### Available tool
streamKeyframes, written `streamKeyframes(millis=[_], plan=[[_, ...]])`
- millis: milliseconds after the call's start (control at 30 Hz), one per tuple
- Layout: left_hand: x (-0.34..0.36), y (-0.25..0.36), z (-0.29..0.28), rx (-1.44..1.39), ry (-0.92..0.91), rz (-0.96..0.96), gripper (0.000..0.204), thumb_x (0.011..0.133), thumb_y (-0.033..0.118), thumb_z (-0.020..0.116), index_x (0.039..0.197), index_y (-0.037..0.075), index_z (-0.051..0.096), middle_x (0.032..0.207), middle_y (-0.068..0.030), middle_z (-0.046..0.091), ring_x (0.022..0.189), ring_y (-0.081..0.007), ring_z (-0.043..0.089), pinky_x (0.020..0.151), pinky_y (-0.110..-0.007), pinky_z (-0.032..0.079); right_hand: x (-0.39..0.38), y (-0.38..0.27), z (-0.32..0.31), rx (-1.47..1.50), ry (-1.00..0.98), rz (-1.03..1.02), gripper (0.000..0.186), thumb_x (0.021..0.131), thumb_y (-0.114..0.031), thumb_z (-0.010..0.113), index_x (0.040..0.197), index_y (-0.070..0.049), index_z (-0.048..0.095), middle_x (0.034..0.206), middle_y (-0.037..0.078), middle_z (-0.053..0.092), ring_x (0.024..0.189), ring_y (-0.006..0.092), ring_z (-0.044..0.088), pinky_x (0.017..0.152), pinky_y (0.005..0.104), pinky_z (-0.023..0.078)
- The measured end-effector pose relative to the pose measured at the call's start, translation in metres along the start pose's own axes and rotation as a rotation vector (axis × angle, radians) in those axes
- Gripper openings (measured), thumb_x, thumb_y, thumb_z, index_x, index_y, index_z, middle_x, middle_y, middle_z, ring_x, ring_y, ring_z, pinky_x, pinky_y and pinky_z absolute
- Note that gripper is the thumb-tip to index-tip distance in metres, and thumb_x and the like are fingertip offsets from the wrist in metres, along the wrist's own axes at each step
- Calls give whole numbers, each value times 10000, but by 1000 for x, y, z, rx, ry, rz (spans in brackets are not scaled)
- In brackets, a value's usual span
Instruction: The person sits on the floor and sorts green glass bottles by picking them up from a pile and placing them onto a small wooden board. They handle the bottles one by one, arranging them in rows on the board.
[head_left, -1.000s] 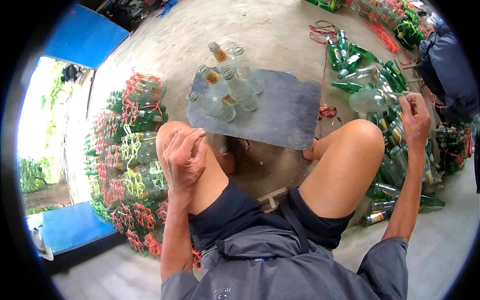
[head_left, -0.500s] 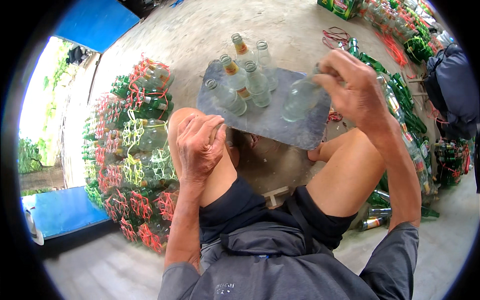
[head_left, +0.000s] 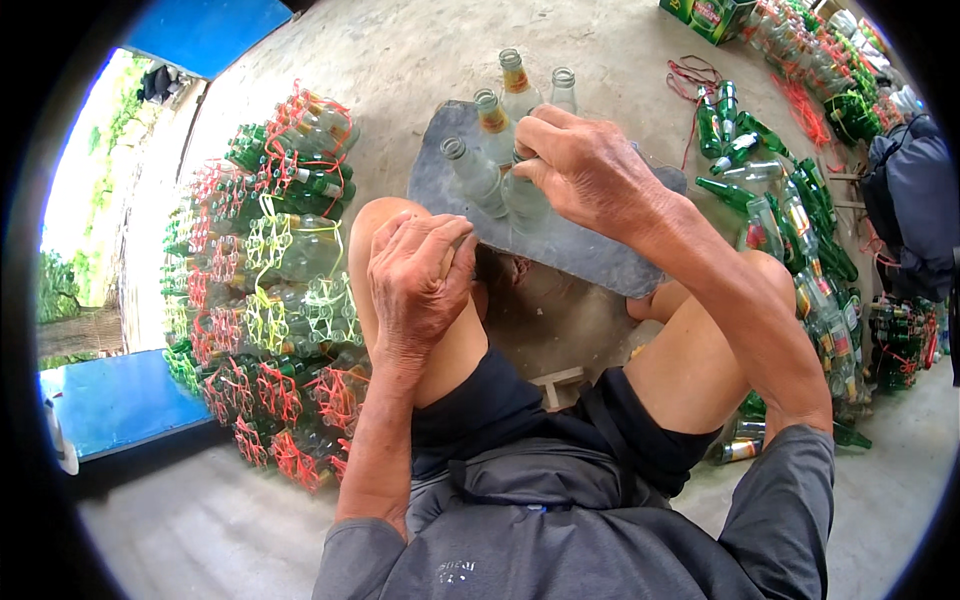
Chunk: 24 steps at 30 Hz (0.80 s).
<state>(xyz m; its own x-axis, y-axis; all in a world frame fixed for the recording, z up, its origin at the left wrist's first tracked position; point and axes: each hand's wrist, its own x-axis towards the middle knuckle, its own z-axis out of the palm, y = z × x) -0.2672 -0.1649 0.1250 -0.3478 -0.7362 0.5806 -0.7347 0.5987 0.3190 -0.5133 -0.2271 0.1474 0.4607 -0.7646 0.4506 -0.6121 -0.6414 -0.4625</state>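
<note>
My right hand [head_left: 600,175] reaches over a dark grey slab [head_left: 600,258], its thumb and fingers closed round the neck of a clear glass bottle [head_left: 525,208]. That bottle stands at the near side of a cluster of clear bottles. Beside it on the left is a plain clear bottle [head_left: 474,180]. Behind stand two bottles with orange-yellow neck labels, one nearer [head_left: 493,125] and one farther [head_left: 517,90], and another clear bottle [head_left: 564,92]. My hand hides part of the cluster. Over my left knee, my left hand [head_left: 420,275] is curled closed; what its fingers hold, if anything, is hidden.
Bundled bottles [head_left: 300,240] tied with red and yellow string are stacked at the left. Loose green bottles [head_left: 735,195] and clear ones lie on the floor at the right. Red string [head_left: 692,75] lies beyond the slab. A dark bag [head_left: 910,205] sits at the far right.
My right hand has carried the clear bottle left, from the slab's right part to the cluster. My left hand stays curled over the knee. The view has shifted slightly.
</note>
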Motion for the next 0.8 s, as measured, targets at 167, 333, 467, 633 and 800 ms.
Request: streamKeyframes(millis=[167, 333, 467, 633, 800], plan=[[0, 0, -1, 0, -6, -8, 139, 849, 48, 811, 982, 57, 773, 988, -90, 791, 945, -298, 745, 1020, -463, 530, 4, 3, 17, -1, -22, 15, 185, 922, -94, 741, 980, -2, 592, 988, 182, 654, 899, 412, 698, 759, 485, 579], [0, -2, 1, -17, 3, -1, 151, 840, 42, 817, 983, 58, 773, 995, -91, 792, 954, -295, 744, 1016, -461, 533, 5, 9, 32, 45, -16, 18, 189, 935, -98, 740, 975, -23, 572, 988, 167, 626, 893, 445, 661, 740, 503, 529], [-1, -3, -1, -15, 9, -2, 152, 837, 30, 811, 982, 56, 774, 988, -90, 792, 942, -289, 744, 1010, -452, 534, 5, 10, 39, 24, -15, -10, 190, 931, -90, 741, 970, -21, 568, 987, 165, 617, 906, 441, 661, 745, 504, 536], [1, 0, -5, 7, -14, -4, 149, 837, 14, 798, 980, 46, 768, 962, -115, 780, 923, -320, 737, 1012, -455, 534, 1, 13, 49, -5, 2, -48, 187, 930, -113, 724, 947, -28, 559, 973, 167, 603, 886, 415, 665, 732, 484, 547], [4, 5, -10, 5, -26, 2, 166, 845, -6, 782, 1007, 31, 774, 952, -156, 771, 947, -374, 728, 1045, -495, 527, -1, 14, 57, -67, 8, -86, 184, 904, -125, 707, 932, -30, 552, 949, 170, 593, 880, 378, 687, 719, 450, 573]])
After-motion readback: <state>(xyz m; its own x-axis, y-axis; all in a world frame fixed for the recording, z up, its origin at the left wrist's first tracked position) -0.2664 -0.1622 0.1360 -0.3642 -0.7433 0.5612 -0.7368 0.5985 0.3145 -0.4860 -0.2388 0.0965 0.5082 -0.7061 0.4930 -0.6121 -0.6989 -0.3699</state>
